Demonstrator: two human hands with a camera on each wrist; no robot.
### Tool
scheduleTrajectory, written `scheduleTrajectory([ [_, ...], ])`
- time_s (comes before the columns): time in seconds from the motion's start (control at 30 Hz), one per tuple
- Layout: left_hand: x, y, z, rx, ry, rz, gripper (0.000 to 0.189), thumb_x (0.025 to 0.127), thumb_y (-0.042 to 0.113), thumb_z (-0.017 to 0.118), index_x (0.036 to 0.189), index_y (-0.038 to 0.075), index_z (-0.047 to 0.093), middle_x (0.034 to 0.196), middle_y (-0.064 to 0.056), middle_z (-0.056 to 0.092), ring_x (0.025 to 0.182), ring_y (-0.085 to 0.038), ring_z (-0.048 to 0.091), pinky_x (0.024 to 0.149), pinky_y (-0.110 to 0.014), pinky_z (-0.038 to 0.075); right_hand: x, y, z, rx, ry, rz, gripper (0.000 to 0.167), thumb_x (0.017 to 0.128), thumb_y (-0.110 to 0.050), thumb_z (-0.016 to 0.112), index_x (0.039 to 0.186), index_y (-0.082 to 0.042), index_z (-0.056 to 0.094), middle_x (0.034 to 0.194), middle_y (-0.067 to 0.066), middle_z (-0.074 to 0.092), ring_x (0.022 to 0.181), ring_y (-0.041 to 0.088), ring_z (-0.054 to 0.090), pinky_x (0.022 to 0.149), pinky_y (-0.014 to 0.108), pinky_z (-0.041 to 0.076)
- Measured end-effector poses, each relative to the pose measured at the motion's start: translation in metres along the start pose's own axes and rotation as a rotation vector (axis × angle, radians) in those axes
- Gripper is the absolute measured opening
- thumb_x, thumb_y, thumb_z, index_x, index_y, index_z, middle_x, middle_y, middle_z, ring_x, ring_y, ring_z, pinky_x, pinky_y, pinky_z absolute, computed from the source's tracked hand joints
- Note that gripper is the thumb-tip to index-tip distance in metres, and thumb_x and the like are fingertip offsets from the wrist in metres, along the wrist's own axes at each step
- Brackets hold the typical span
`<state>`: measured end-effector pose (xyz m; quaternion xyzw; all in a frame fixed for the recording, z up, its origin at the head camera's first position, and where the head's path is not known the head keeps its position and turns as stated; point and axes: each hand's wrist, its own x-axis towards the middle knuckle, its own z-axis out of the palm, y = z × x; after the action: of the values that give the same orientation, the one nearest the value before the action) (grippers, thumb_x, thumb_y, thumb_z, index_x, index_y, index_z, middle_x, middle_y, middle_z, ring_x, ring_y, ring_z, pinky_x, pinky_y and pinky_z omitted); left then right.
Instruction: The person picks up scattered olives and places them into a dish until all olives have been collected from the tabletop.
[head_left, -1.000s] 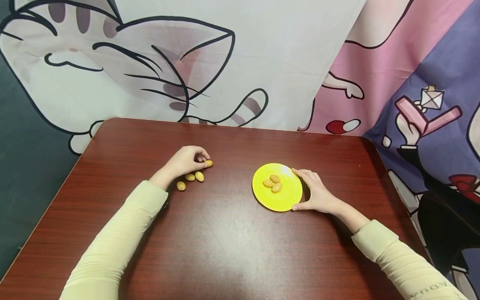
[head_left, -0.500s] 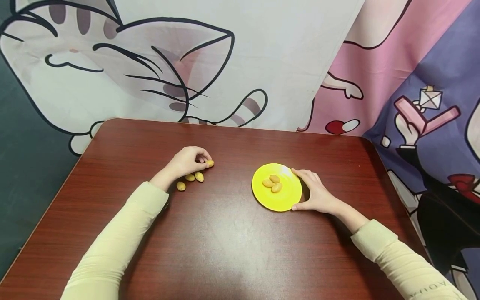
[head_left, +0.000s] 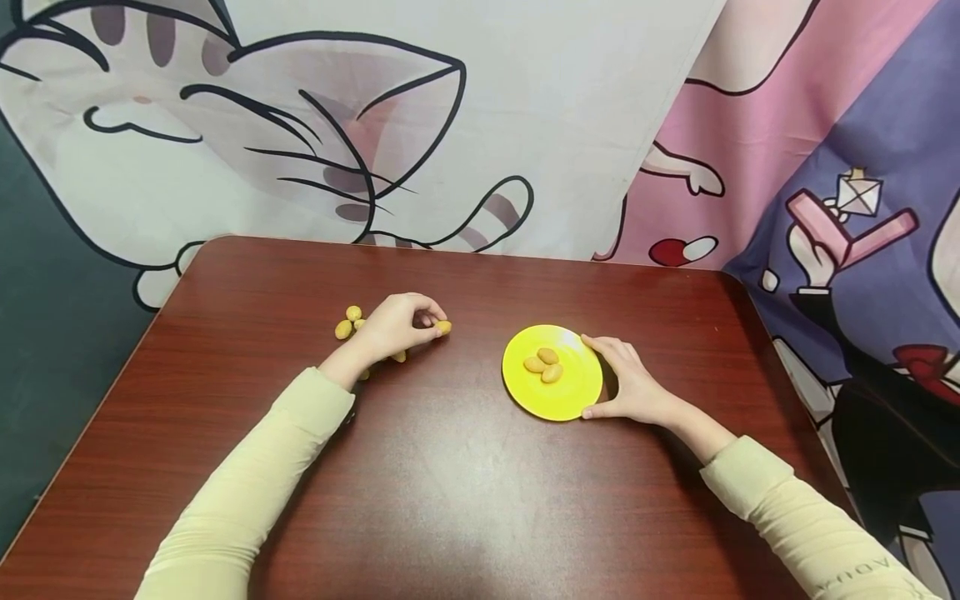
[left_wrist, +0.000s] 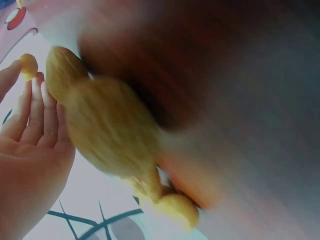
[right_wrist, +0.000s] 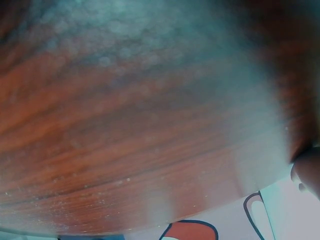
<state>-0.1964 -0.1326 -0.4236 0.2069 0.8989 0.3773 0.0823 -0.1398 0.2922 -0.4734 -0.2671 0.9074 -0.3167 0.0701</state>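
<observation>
My left hand [head_left: 396, 325] pinches a small oval, yellow, fruit-like piece [head_left: 444, 327] between thumb and fingertips. In the left wrist view the same yellow piece [left_wrist: 29, 66] shows at the fingertips, while wrinkled, blurry loose pieces [left_wrist: 112, 127] loom close to the camera. On the table, more yellow pieces [head_left: 343, 330] lie behind and beside the left wrist, some partly hidden by the hand. A round yellow plate [head_left: 525, 398] bears three such pieces [head_left: 552, 372] near its middle. My right hand [head_left: 633, 385] holds the plate's right rim, thumb at the near side, fingers at the far side.
The reddish-brown wooden table [head_left: 450, 500] has rounded far corners. Behind it hangs a white cloth [head_left: 577, 125] with a cartoon cat, and a pink and blue printed cloth [head_left: 780, 108] hangs at the right. The right wrist view shows mostly blurred tabletop [right_wrist: 125, 130].
My left hand has moved right, toward the plate, with the pinched yellow piece. This uncovers loose pieces behind the wrist. The right hand and plate have stayed in place.
</observation>
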Motion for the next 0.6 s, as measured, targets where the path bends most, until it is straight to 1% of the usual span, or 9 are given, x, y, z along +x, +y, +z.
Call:
scheduleTrajectory([
  [0.13, 0.002, 0.008, 0.007, 0.001, 0.007, 0.016, 0.013, 0.094, 0.011, 0.08, 0.107, 0.007, 0.079, 0.098, -0.008, 0.076, 0.094, -0.024, 0.07, 0.088, -0.04, 0.058, 0.001, 0.0, 0.0, 0.001, -0.009, 0.012, 0.12, 0.068, -0.034, 0.1, 0.163, -0.003, 0.034, 0.155, 0.021, 0.043, 0.143, 0.042, 0.032, 0.112, 0.064, 0.03],
  [0.33, 0.005, 0.019, 0.018, -0.016, 0.01, 0.043, 0.014, 0.094, 0.012, 0.08, 0.106, 0.008, 0.079, 0.099, -0.007, 0.075, 0.093, -0.022, 0.069, 0.087, -0.036, 0.057, 0.001, -0.001, 0.0, 0.0, 0.0, 0.002, 0.12, 0.067, -0.032, 0.101, 0.162, -0.002, 0.035, 0.154, 0.022, 0.044, 0.142, 0.043, 0.033, 0.111, 0.063, 0.031],
  [0.53, 0.008, 0.031, 0.029, -0.04, -0.012, 0.076, 0.015, 0.093, 0.012, 0.081, 0.108, 0.008, 0.079, 0.101, -0.007, 0.076, 0.095, -0.023, 0.07, 0.089, -0.038, 0.059, 0.001, -0.002, 0.0, -0.002, -0.001, -0.002, 0.121, 0.066, -0.031, 0.101, 0.162, -0.001, 0.034, 0.153, 0.023, 0.044, 0.141, 0.043, 0.033, 0.111, 0.063, 0.03],
  [0.6, 0.01, 0.035, 0.032, -0.036, -0.022, 0.09, 0.016, 0.093, 0.012, 0.081, 0.108, 0.007, 0.079, 0.102, -0.007, 0.076, 0.096, -0.024, 0.071, 0.09, -0.038, 0.06, 0.001, -0.002, 0.0, -0.002, -0.001, -0.002, 0.121, 0.066, -0.031, 0.101, 0.162, -0.001, 0.034, 0.154, 0.023, 0.044, 0.141, 0.043, 0.033, 0.111, 0.064, 0.031],
])
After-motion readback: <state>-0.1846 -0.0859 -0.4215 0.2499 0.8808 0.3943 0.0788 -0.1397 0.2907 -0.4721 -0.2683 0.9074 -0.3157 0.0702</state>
